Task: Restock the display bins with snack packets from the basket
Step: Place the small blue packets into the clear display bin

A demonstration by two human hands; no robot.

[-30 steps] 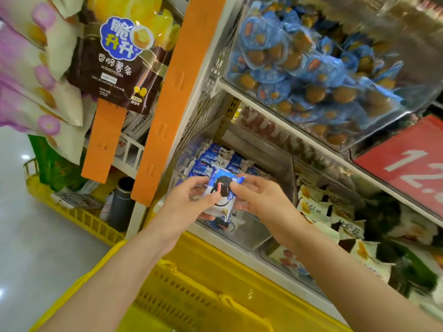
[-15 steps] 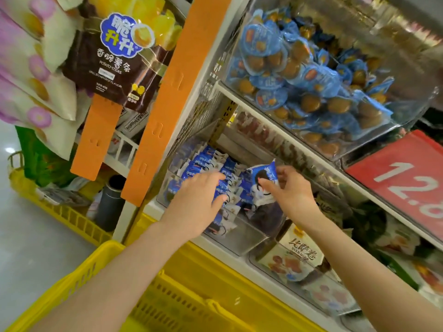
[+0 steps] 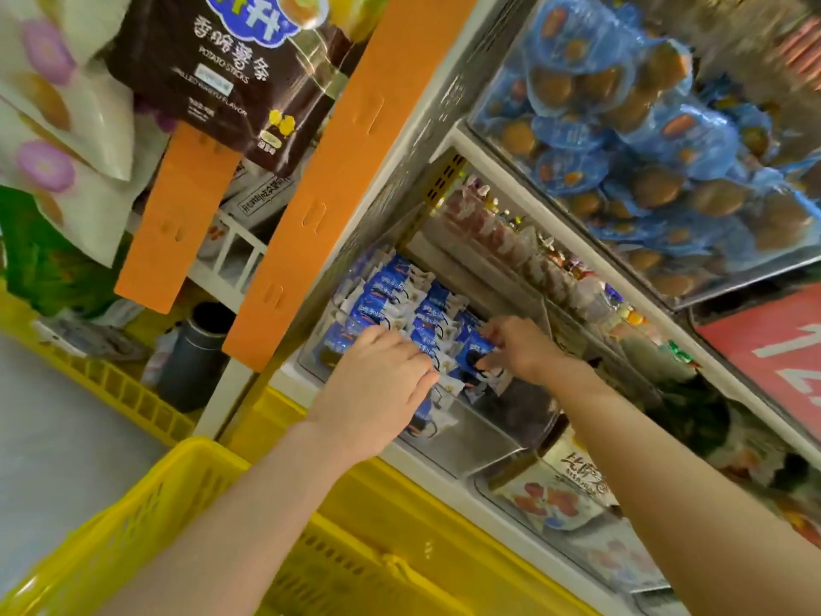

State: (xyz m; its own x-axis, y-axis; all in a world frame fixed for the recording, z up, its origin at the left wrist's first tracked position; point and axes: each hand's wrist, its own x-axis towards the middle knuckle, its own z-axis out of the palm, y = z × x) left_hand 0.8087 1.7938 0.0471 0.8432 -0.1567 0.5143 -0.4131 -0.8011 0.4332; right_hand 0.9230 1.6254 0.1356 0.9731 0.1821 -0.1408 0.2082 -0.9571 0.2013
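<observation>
Strips of orange plastic, two, hang left of the clear bin; I log both hands inside it, left hand resting open on the blue packets, right hand pinching one packet; one yellow basket below.

Left grip covering front packets in bin; whether holding any, not showing. Right grip hiding part of pinched packet. Basket running off bottom edge; price sign blurring, running off right edge.
</observation>
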